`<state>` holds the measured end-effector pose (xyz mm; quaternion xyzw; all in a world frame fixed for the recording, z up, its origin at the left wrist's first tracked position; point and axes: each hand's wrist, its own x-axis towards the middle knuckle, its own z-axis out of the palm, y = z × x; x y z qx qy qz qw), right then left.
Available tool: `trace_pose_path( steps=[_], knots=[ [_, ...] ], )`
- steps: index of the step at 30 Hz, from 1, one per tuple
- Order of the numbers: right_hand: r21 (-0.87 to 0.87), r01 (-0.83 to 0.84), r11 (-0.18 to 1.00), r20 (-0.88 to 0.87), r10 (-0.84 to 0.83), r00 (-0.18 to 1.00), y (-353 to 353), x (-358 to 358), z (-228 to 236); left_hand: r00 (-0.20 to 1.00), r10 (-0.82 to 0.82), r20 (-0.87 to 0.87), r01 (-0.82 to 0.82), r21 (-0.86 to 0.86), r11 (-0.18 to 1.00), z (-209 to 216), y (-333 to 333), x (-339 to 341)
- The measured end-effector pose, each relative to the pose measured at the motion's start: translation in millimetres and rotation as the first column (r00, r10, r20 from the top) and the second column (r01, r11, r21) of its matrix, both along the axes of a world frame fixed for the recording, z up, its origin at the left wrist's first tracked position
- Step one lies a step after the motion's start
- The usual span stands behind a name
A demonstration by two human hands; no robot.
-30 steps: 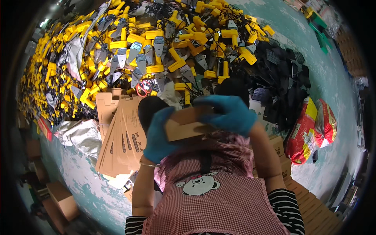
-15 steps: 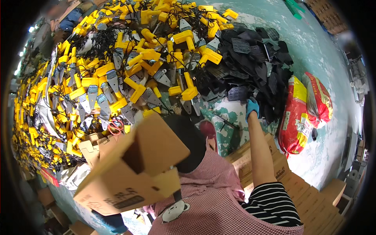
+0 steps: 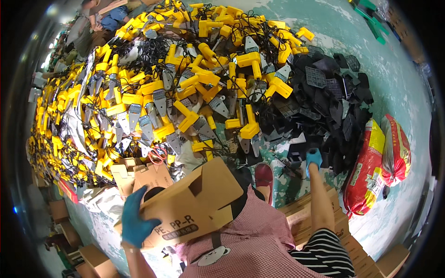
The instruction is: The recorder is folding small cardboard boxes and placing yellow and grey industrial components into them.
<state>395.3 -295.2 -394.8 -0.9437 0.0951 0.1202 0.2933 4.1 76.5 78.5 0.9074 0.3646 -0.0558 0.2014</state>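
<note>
A brown cardboard box, its flaps up, rests tilted across my lap. My left hand, in a blue glove, grips its left end, thumb on the printed front and fingers behind. Out to the right, my blue-gloved right hand is closed at the near edge of a heap of black plates. It appears to pinch a flat black plate; its fingertips are partly hidden. Left of the heap lie many yellow pistol-shaped tools with grey metal blades and black cords.
Red-handled scissors lie by open cardboard boxes near my left knee. Closed cartons are stacked under my right arm. Red and yellow sacks stand at the right. Another person sits at the far left.
My left hand has come up from below the box onto its left end, and the box has turned. My right hand has drawn slightly nearer with the black plate. The view has shifted.
</note>
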Motion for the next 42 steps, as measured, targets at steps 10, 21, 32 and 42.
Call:
trace_pose_path(
  steps=[10,21,32,42],
  knots=[
    [0.858,-0.162,0.488,0.049,0.237,0.970,55,-81,343,0.996,-0.089,0.004,0.087,-0.273,0.958,-44,18,52],
    [0.764,-0.395,0.510,0.000,0.612,0.791,186,-68,339,0.990,-0.138,0.037,0.142,-0.114,0.983,-47,12,21],
    [0.429,-0.270,0.862,-0.046,0.319,0.947,492,126,152,0.967,-0.246,-0.062,0.242,-0.061,0.968,-32,15,-4],
    [0.168,-0.732,0.660,0.201,0.704,0.681,299,51,209,0.957,-0.279,0.081,0.284,-0.062,0.957,-56,40,5]
  ],
)
